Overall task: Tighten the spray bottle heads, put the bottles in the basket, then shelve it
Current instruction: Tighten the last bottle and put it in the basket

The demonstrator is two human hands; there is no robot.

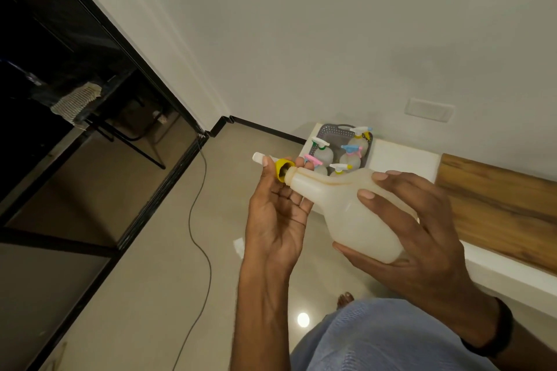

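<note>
Mid-frame, our left hand (pixel 275 214) pinches the yellow spray head (pixel 284 166) in its fingers (pixel 265 162). Just above, the grey basket (pixel 333 133) of filled bottles (pixel 325 154) sits on the white surface (pixel 404 156). Right of centre, our right hand (pixel 428 238) grips the pale bottle (pixel 355 214).

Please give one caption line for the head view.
Right hand holds translucent white plastic spray bottle; left hand grips its yellow collar; grey basket behind.

1. Black-framed glass partition (pixel 60 39), upper left of frame; dark behind it, with a striped cloth (pixel 77 101) visible through the glass.
2. Dark cable (pixel 190 217) trails over the glossy beige floor (pixel 144 265), lower left.
3. White wall plate (pixel 428 110), right of centre.
4. Wood-grain panel (pixel 497 205), right edge, above a white ledge (pixel 404 156).
</note>
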